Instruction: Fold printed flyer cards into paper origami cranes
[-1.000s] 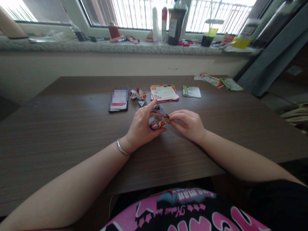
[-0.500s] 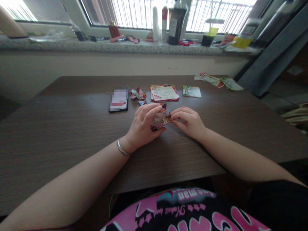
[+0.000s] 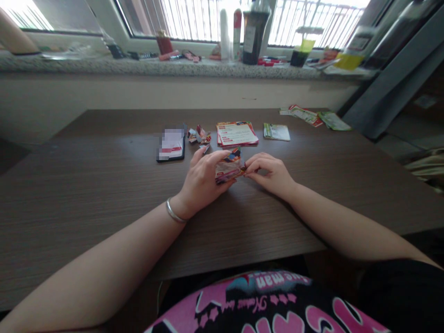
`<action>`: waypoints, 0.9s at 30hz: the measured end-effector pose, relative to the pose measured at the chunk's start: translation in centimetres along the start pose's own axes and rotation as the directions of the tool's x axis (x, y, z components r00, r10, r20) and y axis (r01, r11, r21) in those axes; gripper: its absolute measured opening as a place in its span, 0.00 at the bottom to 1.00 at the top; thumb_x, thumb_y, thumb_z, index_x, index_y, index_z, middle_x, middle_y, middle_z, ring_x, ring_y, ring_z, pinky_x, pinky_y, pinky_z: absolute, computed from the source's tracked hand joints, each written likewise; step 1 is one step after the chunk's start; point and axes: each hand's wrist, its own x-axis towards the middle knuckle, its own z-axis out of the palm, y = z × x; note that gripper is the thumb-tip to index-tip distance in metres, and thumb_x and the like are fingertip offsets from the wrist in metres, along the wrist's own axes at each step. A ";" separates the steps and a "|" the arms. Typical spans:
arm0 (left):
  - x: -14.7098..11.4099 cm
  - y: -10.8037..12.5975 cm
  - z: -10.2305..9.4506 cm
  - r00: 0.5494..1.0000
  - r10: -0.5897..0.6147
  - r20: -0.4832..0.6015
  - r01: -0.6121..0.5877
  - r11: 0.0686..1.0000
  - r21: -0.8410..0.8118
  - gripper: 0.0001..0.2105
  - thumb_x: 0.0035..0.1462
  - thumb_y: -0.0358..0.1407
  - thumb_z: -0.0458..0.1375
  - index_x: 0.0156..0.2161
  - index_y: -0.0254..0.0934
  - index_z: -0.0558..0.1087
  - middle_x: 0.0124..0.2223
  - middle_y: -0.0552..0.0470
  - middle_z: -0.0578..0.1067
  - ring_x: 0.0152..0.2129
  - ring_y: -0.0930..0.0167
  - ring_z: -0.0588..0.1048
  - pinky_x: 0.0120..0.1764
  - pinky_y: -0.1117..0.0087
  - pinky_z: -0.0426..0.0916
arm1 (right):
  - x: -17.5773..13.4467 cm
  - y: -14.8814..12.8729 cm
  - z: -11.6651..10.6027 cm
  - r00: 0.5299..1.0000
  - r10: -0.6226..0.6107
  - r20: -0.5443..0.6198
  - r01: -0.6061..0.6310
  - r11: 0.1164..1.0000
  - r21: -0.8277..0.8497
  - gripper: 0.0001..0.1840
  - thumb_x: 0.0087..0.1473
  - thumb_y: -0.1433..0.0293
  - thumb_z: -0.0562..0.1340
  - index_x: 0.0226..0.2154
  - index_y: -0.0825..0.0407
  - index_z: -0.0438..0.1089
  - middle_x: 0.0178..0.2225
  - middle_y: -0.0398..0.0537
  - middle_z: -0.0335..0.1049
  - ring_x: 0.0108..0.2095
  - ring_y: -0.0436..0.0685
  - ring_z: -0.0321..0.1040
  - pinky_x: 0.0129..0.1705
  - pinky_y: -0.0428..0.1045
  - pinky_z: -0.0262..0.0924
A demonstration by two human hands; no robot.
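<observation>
Since the previous frame, the left hand [image 3: 203, 180] has shifted slightly leftward, one finger lifting away from the colourful packet [image 3: 228, 170]. Over the brown counter [image 3: 104, 194], that packet is between both hands. The left fingers curve half-open around it, thumb at the near side, holding it; the fingers of the right hand [image 3: 274, 173] pinch nearly closed on its right edge. Beyond lie red-edged cards [image 3: 237, 133], then a smaller crumpled wrapper [image 3: 199, 135] just beside the left hand.
</observation>
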 end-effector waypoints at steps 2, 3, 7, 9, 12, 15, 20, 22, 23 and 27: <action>0.1 0.0 0.0 0.999 -0.049 -0.004 0.049 0.999 0.004 0.38 0.52 0.41 0.65 0.63 0.38 0.51 0.48 0.45 0.76 0.47 0.62 0.74 0.60 0.53 0.57 | 0.0 -0.2 0.0 1.000 0.015 0.001 -0.015 1.000 0.025 0.03 0.54 0.71 0.66 0.29 0.49 0.73 0.35 0.44 0.77 0.37 0.52 0.72 0.41 0.52 0.67; 0.1 0.0 0.0 0.998 -0.067 0.000 0.067 0.998 -0.002 0.41 0.52 0.41 0.66 0.64 0.38 0.49 0.45 0.46 0.77 0.47 0.61 0.75 0.60 0.53 0.58 | 0.0 -0.3 0.1 0.999 0.036 -0.007 -0.036 0.998 0.042 0.02 0.54 0.71 0.65 0.29 0.50 0.73 0.35 0.44 0.78 0.37 0.52 0.72 0.40 0.51 0.67; 0.2 0.2 -0.1 0.994 -0.109 0.020 0.110 0.993 -0.047 0.41 0.52 0.43 0.66 0.65 0.37 0.50 0.40 0.48 0.78 0.46 0.61 0.75 0.59 0.55 0.59 | 0.0 -0.9 0.4 0.984 0.166 -0.059 -0.160 0.982 0.097 0.03 0.52 0.69 0.66 0.32 0.50 0.73 0.33 0.44 0.77 0.34 0.51 0.72 0.33 0.47 0.68; 0.2 0.3 -0.2 0.991 -0.128 0.023 0.129 0.989 -0.065 0.37 0.52 0.42 0.65 0.63 0.38 0.55 0.43 0.47 0.78 0.45 0.62 0.75 0.60 0.55 0.59 | 0.0 -1.1 0.6 0.976 0.206 -0.074 -0.199 0.976 0.089 0.05 0.52 0.69 0.66 0.35 0.50 0.73 0.34 0.44 0.76 0.34 0.50 0.72 0.33 0.47 0.68; 0.3 0.2 -0.2 0.990 -0.137 0.044 0.140 0.987 -0.075 0.23 0.53 0.41 0.64 0.53 0.39 0.67 0.45 0.48 0.78 0.42 0.64 0.76 0.60 0.53 0.58 | 0.0 -1.3 0.6 0.978 0.196 -0.068 -0.193 0.980 0.052 0.07 0.53 0.68 0.65 0.37 0.50 0.75 0.35 0.45 0.77 0.35 0.51 0.71 0.33 0.47 0.68; 0.4 0.1 -0.1 0.987 -0.150 0.065 0.153 0.987 -0.053 0.11 0.52 0.42 0.64 0.36 0.39 0.70 0.38 0.51 0.78 0.36 0.66 0.76 0.59 0.52 0.59 | 0.0 -1.3 0.5 0.988 0.146 -0.055 -0.145 0.989 0.019 0.06 0.55 0.68 0.64 0.36 0.49 0.76 0.34 0.45 0.77 0.35 0.52 0.71 0.34 0.48 0.67; 0.6 0.4 -0.5 0.983 -0.162 0.089 0.171 0.978 -0.115 0.10 0.54 0.40 0.63 0.37 0.38 0.70 0.40 0.51 0.79 0.38 0.66 0.76 0.60 0.52 0.59 | 0.0 -1.4 0.4 0.994 0.086 -0.065 -0.086 0.996 -0.001 0.05 0.55 0.68 0.65 0.36 0.49 0.76 0.34 0.46 0.77 0.36 0.52 0.71 0.37 0.49 0.67; 0.7 0.8 -0.7 0.980 -0.166 0.107 0.182 0.969 -0.168 0.11 0.56 0.40 0.61 0.43 0.38 0.71 0.45 0.49 0.78 0.43 0.65 0.76 0.61 0.51 0.56 | 0.0 -1.5 0.4 0.994 0.083 -0.069 -0.085 0.996 -0.016 0.04 0.55 0.69 0.65 0.35 0.49 0.76 0.34 0.46 0.77 0.36 0.52 0.71 0.37 0.49 0.67; 0.7 0.9 -0.8 0.979 -0.170 0.113 0.189 0.964 -0.186 0.11 0.57 0.40 0.60 0.44 0.39 0.71 0.47 0.49 0.78 0.45 0.65 0.75 0.62 0.51 0.55 | 0.0 -1.6 0.4 0.994 0.086 -0.070 -0.088 0.996 -0.025 0.04 0.55 0.69 0.65 0.35 0.49 0.75 0.34 0.46 0.77 0.36 0.52 0.71 0.37 0.49 0.67; 0.9 1.1 -0.9 0.981 -0.159 0.108 0.179 0.962 -0.207 0.07 0.60 0.40 0.57 0.40 0.39 0.72 0.47 0.49 0.79 0.44 0.66 0.76 0.62 0.50 0.54 | 0.1 -1.7 0.3 0.994 0.088 -0.072 -0.091 0.995 -0.048 0.03 0.54 0.68 0.65 0.34 0.49 0.75 0.33 0.46 0.77 0.35 0.53 0.71 0.36 0.50 0.67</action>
